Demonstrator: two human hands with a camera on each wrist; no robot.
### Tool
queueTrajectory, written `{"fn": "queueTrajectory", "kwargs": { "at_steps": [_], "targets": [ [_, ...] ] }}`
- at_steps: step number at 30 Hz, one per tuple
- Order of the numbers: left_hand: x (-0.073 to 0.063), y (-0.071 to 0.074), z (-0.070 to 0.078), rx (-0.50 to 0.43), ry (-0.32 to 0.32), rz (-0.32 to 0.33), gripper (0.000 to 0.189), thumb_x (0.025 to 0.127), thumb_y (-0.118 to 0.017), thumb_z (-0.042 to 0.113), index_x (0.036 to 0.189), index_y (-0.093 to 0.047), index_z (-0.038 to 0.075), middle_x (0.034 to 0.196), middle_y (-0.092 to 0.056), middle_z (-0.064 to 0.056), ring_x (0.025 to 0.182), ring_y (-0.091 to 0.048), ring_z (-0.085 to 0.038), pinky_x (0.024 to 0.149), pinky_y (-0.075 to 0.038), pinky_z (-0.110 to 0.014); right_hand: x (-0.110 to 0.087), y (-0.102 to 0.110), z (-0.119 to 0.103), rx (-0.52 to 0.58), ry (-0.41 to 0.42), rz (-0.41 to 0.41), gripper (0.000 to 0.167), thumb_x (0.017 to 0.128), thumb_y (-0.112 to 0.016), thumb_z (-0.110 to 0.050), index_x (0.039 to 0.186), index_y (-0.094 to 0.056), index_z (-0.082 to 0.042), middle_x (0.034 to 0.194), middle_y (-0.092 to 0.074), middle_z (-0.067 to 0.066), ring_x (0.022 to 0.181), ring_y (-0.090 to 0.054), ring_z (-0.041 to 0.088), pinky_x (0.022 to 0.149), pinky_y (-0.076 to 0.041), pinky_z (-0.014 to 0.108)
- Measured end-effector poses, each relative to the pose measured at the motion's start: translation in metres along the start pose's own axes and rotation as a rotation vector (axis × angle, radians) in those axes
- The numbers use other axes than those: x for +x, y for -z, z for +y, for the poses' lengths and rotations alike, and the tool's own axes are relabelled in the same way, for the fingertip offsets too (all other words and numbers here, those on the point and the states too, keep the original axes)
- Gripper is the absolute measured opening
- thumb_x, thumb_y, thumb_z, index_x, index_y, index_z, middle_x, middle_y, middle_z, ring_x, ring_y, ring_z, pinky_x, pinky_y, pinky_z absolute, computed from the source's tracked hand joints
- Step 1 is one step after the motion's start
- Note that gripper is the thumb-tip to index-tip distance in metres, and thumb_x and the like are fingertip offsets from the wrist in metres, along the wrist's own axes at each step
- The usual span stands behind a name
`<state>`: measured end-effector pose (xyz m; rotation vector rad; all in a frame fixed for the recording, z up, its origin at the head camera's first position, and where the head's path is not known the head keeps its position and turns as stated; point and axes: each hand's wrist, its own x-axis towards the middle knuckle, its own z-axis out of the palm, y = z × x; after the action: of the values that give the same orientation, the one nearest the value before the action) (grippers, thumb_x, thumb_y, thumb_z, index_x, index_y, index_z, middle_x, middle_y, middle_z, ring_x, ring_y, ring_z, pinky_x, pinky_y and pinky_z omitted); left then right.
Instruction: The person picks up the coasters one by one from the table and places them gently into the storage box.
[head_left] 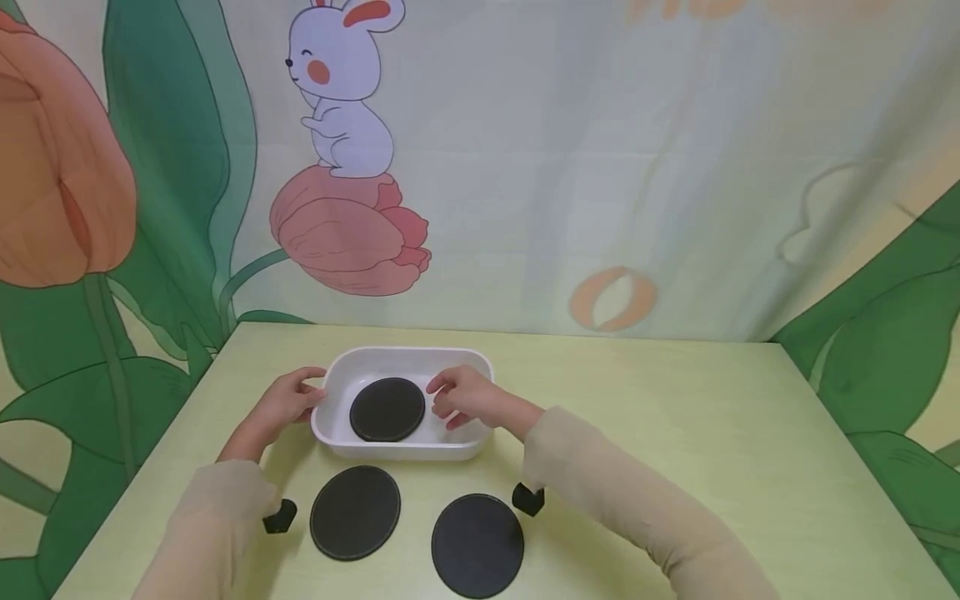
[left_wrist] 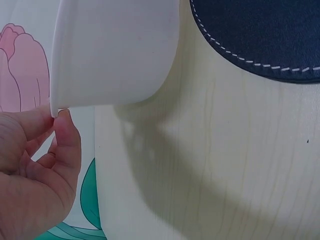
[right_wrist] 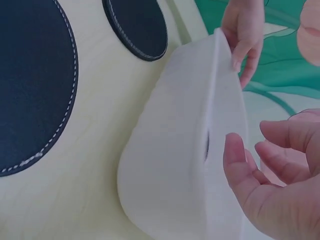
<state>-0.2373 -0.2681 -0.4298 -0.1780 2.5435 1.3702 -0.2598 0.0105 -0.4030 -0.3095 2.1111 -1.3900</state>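
Note:
A white rectangular tub (head_left: 405, 451) with rounded corners stands toward the back of the table. Inside it lies a round black leather coaster (head_left: 387, 409). My left hand (head_left: 286, 402) pinches the tub's left rim between thumb and fingers, which the left wrist view shows close up. Over the tub's right half hovers my right hand (head_left: 467, 395), its fingers loosely bent and nothing between them. Two more black coasters lie on the table in front of the tub, one on the left (head_left: 356, 512) and one on the right (head_left: 477, 546); white stitching runs round their edges.
The pale yellow wood-grain table (head_left: 660, 433) ends at a printed curtain (head_left: 525, 167) with a rabbit and tulips. Small black pieces show at each forearm, one at the left sleeve (head_left: 281, 517) and one at the right sleeve (head_left: 528, 499).

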Motion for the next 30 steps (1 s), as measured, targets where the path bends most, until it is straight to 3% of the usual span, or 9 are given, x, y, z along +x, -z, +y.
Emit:
{"fn": "queueTrajectory", "kwargs": {
  "at_steps": [11,17,24,30],
  "targets": [
    [-0.001,0.000,0.000,-0.004,0.002,0.002,0.046,0.090,-0.048,0.008,0.131,-0.032,-0.002,0.109,-0.050,-0.027,0.085,-0.056,-0.021,0.067,-0.050,-0.026,-0.037,0.021,0.008,0.001,0.015,-0.242,0.027,0.078,-0.056,0.001,0.105,-0.054,0.000,0.079,-0.055,0.004,0.067,-0.054,0.016,0.058,-0.051,0.030],
    [-0.001,0.000,0.000,0.003,0.005,0.003,0.046,0.090,-0.048,0.009,0.131,-0.033,-0.002,0.108,-0.051,-0.027,0.084,-0.056,-0.020,0.068,-0.050,-0.026,-0.055,0.026,0.018,-0.006,-0.017,-0.373,0.033,0.078,-0.054,0.003,0.110,-0.050,0.006,0.079,-0.057,0.003,0.069,-0.055,0.016,0.058,-0.050,0.030],
    [0.001,0.000,-0.002,0.003,0.011,0.008,0.045,0.090,-0.047,0.009,0.132,-0.032,-0.001,0.109,-0.051,-0.025,0.086,-0.055,-0.021,0.068,-0.050,-0.026,-0.067,0.019,0.036,-0.035,-0.021,-0.371,0.035,0.075,-0.058,0.004,0.110,-0.051,0.006,0.086,-0.057,0.008,0.068,-0.055,0.012,0.056,-0.049,0.029],
    [0.002,0.000,-0.002,0.006,0.010,0.008,0.045,0.090,-0.047,0.008,0.132,-0.033,-0.001,0.108,-0.051,-0.025,0.085,-0.055,-0.020,0.068,-0.050,-0.026,-0.070,0.010,0.054,-0.147,0.026,-0.324,0.035,0.074,-0.064,0.000,0.108,-0.054,0.002,0.095,-0.056,0.015,0.065,-0.054,0.011,0.052,-0.046,0.026]
  ]
}}
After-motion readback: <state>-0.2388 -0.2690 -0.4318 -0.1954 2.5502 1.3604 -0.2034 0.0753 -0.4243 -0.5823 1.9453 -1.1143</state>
